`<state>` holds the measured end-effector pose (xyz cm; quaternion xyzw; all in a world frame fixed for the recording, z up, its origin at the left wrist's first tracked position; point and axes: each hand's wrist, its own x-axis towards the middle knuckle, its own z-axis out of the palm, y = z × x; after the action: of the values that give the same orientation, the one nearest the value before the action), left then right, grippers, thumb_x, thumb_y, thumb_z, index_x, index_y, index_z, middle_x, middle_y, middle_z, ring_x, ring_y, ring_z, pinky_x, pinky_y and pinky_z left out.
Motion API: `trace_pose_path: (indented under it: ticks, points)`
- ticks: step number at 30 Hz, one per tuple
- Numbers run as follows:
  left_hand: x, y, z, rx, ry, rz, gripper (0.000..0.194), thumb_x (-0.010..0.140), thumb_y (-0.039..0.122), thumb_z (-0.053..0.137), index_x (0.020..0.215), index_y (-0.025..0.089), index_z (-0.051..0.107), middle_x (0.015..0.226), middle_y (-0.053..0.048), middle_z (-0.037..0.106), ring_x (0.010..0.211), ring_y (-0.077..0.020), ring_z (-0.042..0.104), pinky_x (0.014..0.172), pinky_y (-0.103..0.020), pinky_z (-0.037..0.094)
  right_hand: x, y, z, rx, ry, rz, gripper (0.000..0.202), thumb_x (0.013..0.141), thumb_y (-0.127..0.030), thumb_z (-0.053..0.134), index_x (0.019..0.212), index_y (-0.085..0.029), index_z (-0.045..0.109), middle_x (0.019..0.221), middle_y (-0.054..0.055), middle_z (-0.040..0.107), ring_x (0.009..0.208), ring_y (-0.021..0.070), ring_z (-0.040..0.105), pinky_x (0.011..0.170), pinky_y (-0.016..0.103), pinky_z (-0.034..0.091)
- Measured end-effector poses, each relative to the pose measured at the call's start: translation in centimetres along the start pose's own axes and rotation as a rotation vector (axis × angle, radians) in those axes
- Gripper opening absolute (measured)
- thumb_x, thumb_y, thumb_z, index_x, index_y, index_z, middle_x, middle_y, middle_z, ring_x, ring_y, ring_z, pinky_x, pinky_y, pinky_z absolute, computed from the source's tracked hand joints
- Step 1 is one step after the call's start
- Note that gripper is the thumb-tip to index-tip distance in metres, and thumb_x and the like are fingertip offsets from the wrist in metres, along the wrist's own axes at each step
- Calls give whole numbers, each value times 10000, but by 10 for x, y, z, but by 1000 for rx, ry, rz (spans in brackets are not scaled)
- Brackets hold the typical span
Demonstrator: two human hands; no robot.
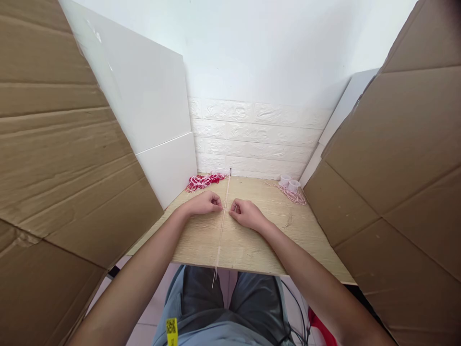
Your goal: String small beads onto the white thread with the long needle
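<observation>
A pale, thin cord [222, 221] runs taut from a small dark peg [230, 171] at the back of the wooden table [259, 250] to the front edge, where its loose ends hang over. On its left side, my left hand [206, 203] is closed in a pinch, fingertips right beside the cord. Opposite it, my right hand [248, 214] pinches too, thumb and forefinger together. Between the two sets of fingertips a fine strand seems to cross the cord. How the strand sits inside the fingers is too small to make out.
A heap of red and pink-white cord [205, 181] lies at the back left. More pink cord [291, 194] lies beside two clear plastic cups [290, 182] at the back right. Cardboard panels [403, 192] flank the table, and a white brick-patterned wall [252, 134] stands behind.
</observation>
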<state>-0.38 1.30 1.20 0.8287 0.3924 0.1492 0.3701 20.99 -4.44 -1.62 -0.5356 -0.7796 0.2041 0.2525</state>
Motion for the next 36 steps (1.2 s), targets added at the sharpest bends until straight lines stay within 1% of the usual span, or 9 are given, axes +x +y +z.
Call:
trace_pose_path:
  ticks: [3, 8, 15, 19, 21, 24, 27, 31, 36]
  points:
    - [-1, 1, -2, 9, -9, -8, 220, 679, 358, 635, 735, 151, 683, 697, -19, 649, 629, -143, 532, 568, -252, 363, 0, 1, -1, 17, -4, -7, 65, 837, -249, 630, 848, -192, 600, 731, -3, 630, 630, 114, 503, 571, 229, 287]
    - [-2, 4, -4, 16, -25, -24, 185, 667, 327, 610, 707, 155, 669, 674, -6, 625, 609, -135, 499, 564, -250, 349, 1, 4, -1, 39, -2, -21, 72, 820, -235, 638, 820, -184, 587, 744, 2, 630, 646, 113, 507, 572, 225, 294]
    - [-2, 3, -3, 20, -16, -5, 159, 665, 300, 586, 665, 159, 660, 655, -3, 619, 607, -138, 496, 571, -254, 351, 0, 6, -3, 23, -17, -19, 67, 810, -212, 633, 791, -187, 574, 733, -1, 625, 639, 113, 499, 575, 227, 294]
    - [-2, 4, -3, 1, 2, -16, 179, 668, 324, 620, 714, 163, 683, 679, -7, 634, 627, -145, 524, 574, -250, 366, -1, 3, -2, -4, 2, -18, 49, 814, -224, 633, 823, -191, 598, 729, -2, 619, 649, 123, 497, 584, 236, 293]
    - [-2, 6, -2, -15, 7, -7, 204, 680, 337, 634, 761, 162, 700, 688, -9, 635, 640, -146, 533, 580, -246, 371, -1, 2, 0, -17, 39, -39, 90, 813, -250, 647, 875, -192, 616, 720, -2, 603, 678, 136, 502, 606, 243, 308]
    - [-2, 8, -1, -21, 3, 22, 219, 705, 342, 626, 783, 158, 716, 688, -11, 637, 642, -144, 534, 584, -245, 371, 1, 2, 5, -28, 98, -84, 141, 806, -267, 671, 916, -186, 639, 747, 9, 582, 751, 155, 510, 690, 258, 350]
    - [-2, 10, 0, -27, 5, 33, 224, 710, 344, 616, 768, 158, 725, 692, -13, 651, 644, -146, 536, 592, -247, 376, 4, 1, 10, -26, 107, -118, 78, 823, -234, 655, 881, -181, 659, 776, 22, 567, 794, 162, 509, 751, 271, 366]
    - [-1, 9, 1, -22, 8, 21, 217, 697, 333, 607, 749, 160, 725, 710, -19, 669, 675, -160, 553, 616, -254, 398, 5, 1, 12, 3, 93, -162, 56, 851, -175, 602, 835, -171, 656, 771, 25, 568, 772, 153, 507, 726, 259, 367]
    - [0, 7, 2, -15, 12, 18, 216, 705, 339, 608, 740, 156, 717, 666, -7, 637, 632, -148, 528, 591, -255, 379, 4, 0, 10, 14, 84, -158, 82, 862, -193, 582, 817, -173, 648, 756, 20, 583, 729, 142, 511, 689, 252, 365]
